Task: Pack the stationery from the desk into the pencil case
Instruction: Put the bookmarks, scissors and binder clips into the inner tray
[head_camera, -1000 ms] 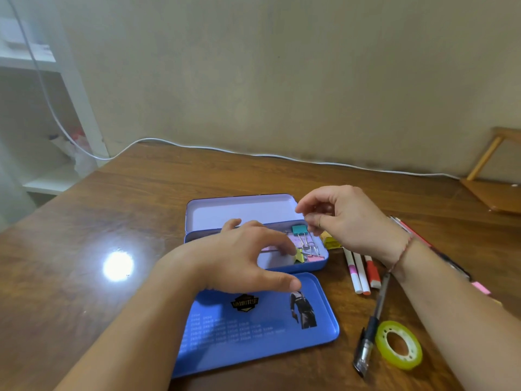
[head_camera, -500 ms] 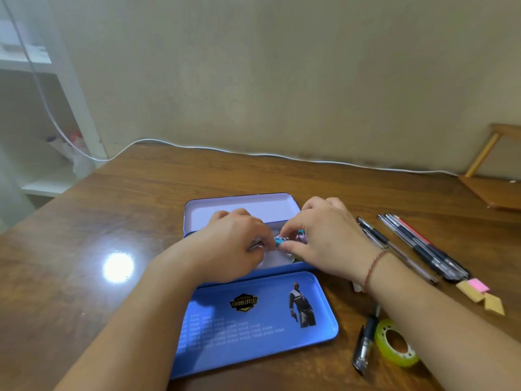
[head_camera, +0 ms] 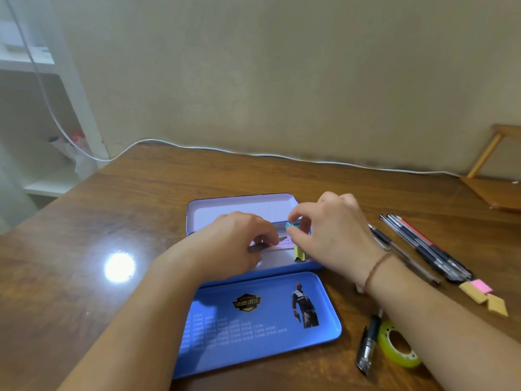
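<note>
Our hands are covering much of the open case (head_camera: 239, 206), so we are struggling to make out its contents beyond a yellow clip (head_camera: 299, 253). Our right hand (head_camera: 335, 235) is pinching a teal clip (head_camera: 291, 224) over the tray, while our left hand (head_camera: 236, 244) is gripping something dark and blurred. Pens (head_camera: 423, 246) are lying on the tabletop (head_camera: 84, 249) beside our right wrist.

Two hands over one open pencil case (head_camera: 239, 206), its one loose lid (head_camera: 262, 320) in front. One teal clip (head_camera: 291, 224) and one yellow clip (head_camera: 299, 253) showing. Right side: a bunch of pens (head_camera: 423, 246), number unclear, one lone black pen (head_camera: 368, 345), one tape roll (head_camera: 396, 347), three sticky-note pads (head_camera: 485, 294).
</note>
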`<state>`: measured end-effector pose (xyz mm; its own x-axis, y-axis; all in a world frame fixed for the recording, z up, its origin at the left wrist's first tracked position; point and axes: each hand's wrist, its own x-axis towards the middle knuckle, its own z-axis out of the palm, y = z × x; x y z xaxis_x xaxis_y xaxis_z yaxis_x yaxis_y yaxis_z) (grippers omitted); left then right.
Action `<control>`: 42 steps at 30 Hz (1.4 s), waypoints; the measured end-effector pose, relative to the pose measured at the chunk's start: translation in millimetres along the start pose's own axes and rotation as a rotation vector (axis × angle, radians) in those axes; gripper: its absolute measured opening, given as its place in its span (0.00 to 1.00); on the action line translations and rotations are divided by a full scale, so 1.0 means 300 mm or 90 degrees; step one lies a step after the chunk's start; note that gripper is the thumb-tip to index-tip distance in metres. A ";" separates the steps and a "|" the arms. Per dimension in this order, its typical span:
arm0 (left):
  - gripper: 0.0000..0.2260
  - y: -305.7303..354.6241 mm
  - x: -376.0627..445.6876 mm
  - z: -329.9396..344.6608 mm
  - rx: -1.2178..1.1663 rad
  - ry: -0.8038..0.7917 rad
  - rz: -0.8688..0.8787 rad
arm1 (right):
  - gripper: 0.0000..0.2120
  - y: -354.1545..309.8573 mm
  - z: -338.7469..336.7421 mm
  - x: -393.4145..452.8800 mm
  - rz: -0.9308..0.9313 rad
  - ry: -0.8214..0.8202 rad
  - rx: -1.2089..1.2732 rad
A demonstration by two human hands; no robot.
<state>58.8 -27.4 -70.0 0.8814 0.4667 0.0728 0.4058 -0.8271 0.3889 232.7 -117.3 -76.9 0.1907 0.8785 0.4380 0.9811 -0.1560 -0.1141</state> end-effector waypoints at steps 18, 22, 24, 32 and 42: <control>0.15 0.002 0.010 0.019 0.056 -0.015 0.047 | 0.05 0.052 -0.020 0.028 0.003 -0.138 0.041; 0.15 0.008 0.010 0.021 0.074 -0.023 0.057 | 0.07 0.068 -0.011 0.028 0.032 -0.139 0.073; 0.15 0.008 0.008 0.020 0.074 -0.026 0.059 | 0.05 0.078 -0.015 0.033 0.031 -0.144 0.087; 0.14 -0.010 0.009 0.021 0.029 0.010 0.011 | 0.06 0.280 -0.234 0.080 0.167 0.062 0.207; 0.10 -0.087 -0.045 -0.071 -0.076 0.137 -0.064 | 0.03 0.339 -0.239 0.037 0.197 -0.420 0.028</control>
<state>31.2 -5.3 -61.7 0.7616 0.6108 0.2164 0.4458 -0.7362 0.5092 336.9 -155.9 -19.6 0.3863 0.8887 -0.2469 0.8808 -0.4349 -0.1871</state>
